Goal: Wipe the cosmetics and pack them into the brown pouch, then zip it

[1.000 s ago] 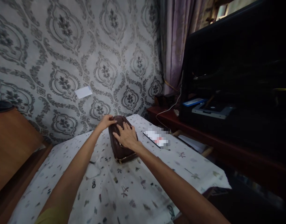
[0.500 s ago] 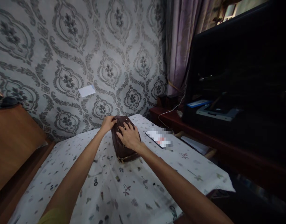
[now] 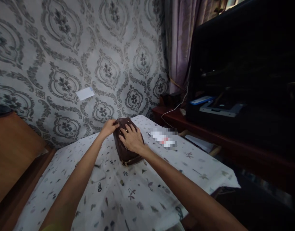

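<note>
A dark brown leather bag with gold-coloured zip fittings lies on the patterned white cloth. My left hand is closed at the bag's far left edge, thumb and fingers pinching there; whether a zip pull is between them I cannot tell. Across the bag's upper face my right hand rests flat, fingers spread, hiding part of it.
The cloth-covered table runs to the patterned wall. Right of the bag lies a phone-like flat thing, blurred out. A wooden panel stands at left. A dark red shelf holds a large dark screen and a cable.
The view has shifted slightly. Both hands keep nearly the same places on the bag, and the bag has not visibly moved on the cloth.
</note>
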### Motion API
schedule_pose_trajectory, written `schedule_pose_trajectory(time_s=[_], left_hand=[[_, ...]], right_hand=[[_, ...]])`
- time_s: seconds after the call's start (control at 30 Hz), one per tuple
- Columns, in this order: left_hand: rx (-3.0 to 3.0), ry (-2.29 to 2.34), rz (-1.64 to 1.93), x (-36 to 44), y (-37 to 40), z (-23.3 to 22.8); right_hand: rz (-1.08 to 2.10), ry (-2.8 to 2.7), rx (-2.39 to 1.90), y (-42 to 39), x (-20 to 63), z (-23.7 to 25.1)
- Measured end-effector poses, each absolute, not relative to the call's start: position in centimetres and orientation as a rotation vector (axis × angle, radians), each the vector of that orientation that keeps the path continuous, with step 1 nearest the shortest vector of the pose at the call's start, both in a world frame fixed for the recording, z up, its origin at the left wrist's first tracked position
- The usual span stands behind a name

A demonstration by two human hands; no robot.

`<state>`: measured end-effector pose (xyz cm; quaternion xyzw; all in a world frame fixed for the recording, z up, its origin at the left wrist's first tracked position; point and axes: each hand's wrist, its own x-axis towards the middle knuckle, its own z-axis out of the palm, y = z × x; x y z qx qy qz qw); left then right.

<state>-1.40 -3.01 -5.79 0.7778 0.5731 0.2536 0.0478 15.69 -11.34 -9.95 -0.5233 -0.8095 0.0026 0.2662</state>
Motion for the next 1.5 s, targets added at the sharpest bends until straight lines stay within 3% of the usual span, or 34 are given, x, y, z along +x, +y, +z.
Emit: schedule_pose_trajectory(time_s=[0.47,1.5], left_hand=[[2.349,1.800,0.890,4.6,-0.4,-5.2],[1.915,1.588,1.133,4.0,-0.3,-7.4]], right_hand=[[0.022,-2.104,-1.446,-13.3,16.3,-9.9],[-0.001,-2.157,-1.445,-13.2,16.5,-9.6]])
